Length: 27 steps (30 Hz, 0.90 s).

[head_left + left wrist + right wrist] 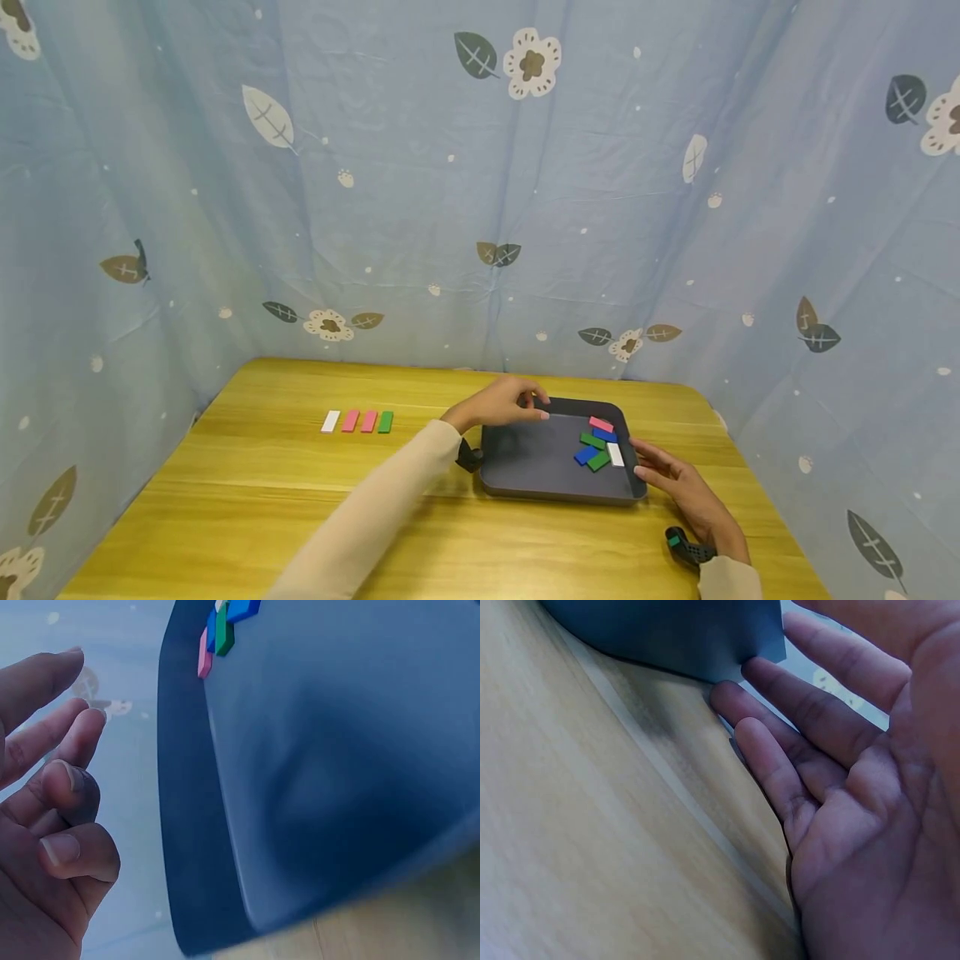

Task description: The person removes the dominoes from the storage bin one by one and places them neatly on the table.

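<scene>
A dark grey tray (pixel 517 467) with raised walls stands on the table under both hands. My left hand (pixel 501 402) hovers over the tray's back left part, fingers loosely bent and nothing between them; the left wrist view shows the same bare fingers (pixel 79 855) beside the tray wall. At the tray's right wall is my right hand (pixel 678 483), its extended fingers touching the outside. Several small flat blocks lie grouped inside the tray's right part: a pink block (pixel 601 424), a white block (pixel 615 454), blue blocks (pixel 586 456) and green blocks (pixel 598 461).
Left of the tray, a row of blocks lies on the wooden table (pixel 247 467): a white block (pixel 330 421), two pink blocks (pixel 350 421) and a green block (pixel 386 422). A patterned blue curtain (pixel 405 208) hangs behind the table and on both sides.
</scene>
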### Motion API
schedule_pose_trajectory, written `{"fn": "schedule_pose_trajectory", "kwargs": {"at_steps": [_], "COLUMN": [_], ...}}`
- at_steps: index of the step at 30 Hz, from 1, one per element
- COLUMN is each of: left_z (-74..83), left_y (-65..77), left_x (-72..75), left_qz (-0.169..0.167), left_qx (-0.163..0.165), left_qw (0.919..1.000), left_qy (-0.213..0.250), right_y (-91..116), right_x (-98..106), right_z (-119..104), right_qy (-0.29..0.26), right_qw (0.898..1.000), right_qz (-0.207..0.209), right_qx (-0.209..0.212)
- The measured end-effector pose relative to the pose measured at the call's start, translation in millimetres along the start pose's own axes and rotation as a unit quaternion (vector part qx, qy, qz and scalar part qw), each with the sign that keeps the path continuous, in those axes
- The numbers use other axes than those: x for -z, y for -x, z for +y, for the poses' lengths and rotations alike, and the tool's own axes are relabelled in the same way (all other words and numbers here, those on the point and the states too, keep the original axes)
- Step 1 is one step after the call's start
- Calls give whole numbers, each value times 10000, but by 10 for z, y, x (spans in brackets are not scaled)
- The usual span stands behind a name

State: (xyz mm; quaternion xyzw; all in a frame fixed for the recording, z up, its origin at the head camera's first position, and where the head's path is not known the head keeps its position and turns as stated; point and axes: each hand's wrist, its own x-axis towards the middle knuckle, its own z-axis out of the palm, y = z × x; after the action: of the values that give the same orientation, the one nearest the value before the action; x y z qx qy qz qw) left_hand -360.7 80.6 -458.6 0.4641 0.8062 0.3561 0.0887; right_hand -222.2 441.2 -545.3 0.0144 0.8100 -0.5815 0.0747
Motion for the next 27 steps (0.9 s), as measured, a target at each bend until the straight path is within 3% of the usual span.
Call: {"fn": "schedule_pose_trajectory", "kwargs": {"at_steps": [12,27], "left_z": [42,32], "left_y": [-185,-392], "left_x": [-268,-508], "left_qz": [-75,-310], "left_qx": [240,363], "left_qw": [9969,9976], "left_qy": [749,497], "right_y": [2,-25], "right_x": [-1,-5], "right_z": [-2,29], "right_qy": [-42,-176], "right_qw": [10000,9998], "right_qz": [-71,-17], "right_qx": [-46,-129]}}
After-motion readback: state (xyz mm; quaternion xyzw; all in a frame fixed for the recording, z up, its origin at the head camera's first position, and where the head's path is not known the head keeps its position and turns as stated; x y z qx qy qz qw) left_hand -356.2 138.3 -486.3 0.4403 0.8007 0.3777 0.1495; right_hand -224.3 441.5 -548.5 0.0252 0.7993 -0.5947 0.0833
